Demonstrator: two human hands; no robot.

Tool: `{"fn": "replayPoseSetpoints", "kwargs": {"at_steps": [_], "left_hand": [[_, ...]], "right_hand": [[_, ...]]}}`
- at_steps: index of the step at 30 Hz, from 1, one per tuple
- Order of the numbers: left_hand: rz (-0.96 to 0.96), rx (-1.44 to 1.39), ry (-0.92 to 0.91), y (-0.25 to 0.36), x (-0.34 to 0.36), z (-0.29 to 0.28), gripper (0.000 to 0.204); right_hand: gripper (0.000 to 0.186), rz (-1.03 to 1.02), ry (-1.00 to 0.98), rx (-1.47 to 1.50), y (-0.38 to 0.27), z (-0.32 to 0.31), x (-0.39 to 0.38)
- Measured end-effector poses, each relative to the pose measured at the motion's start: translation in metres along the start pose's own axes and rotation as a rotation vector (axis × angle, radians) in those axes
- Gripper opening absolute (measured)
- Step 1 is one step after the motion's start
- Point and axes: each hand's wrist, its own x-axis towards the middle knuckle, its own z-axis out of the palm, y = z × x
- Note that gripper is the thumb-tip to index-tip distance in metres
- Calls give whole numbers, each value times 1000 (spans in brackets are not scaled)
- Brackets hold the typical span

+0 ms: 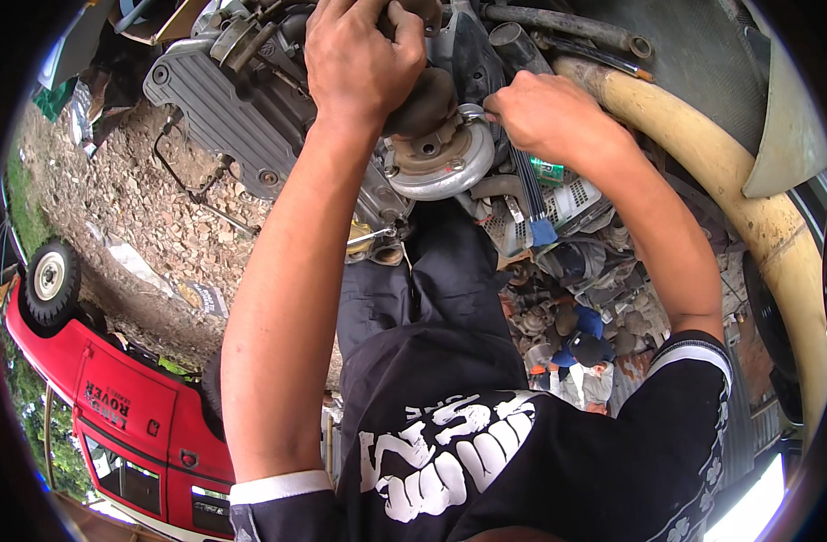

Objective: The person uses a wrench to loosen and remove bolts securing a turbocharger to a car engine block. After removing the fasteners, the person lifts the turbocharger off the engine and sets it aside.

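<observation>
My left hand [364, 59] is closed on a dark metal part [421, 20] at the top of a turbocharger-like assembly, whose silver ring [441, 176] and rusty housing [427, 144] sit below it. My right hand [544, 117] is closed on a silver wrench [472, 111] at the assembly's right side; the fingertips are partly hidden. A ribbed grey engine cover [224, 108] lies left of my hands. A second wrench [370, 233] rests beneath the assembly. Slim rods [531, 190] with a blue end lie below my right hand.
A curved bamboo pole [748, 190] runs down the right, near metal tubes [576, 32]. A perforated tray [508, 235] and piled parts [540, 321] lie below right. Gravelly ground [134, 181] and a red off-road vehicle [116, 388] show at left. People [590, 348] appear lower right.
</observation>
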Motion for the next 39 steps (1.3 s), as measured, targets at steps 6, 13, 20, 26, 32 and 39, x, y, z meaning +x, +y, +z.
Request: {"fn": "replayPoseSetpoints", "kwargs": {"at_steps": [6,13,20,26,32,39], "left_hand": [[3,9,30,-1,-2,1,10],[-33,-2,23,1,-1,-3,10],[-23,-13,43,3,-1,-3,11],[-43,2,26,4,-1,-4,12],[-50,25,33,3,0,-3,13],[-37,5,17,5,0,-4,13]], "right_hand": [[19,-53,140,-194,-18,0,-13],[16,-128,271,-261,-42,1,-22],[17,-5,256,-7,-40,6,-19],[16,-32,301,-155,-35,24,-23],[16,-41,311,-235,-28,24,-19],[31,-271,271,-17,65,86,31]]}}
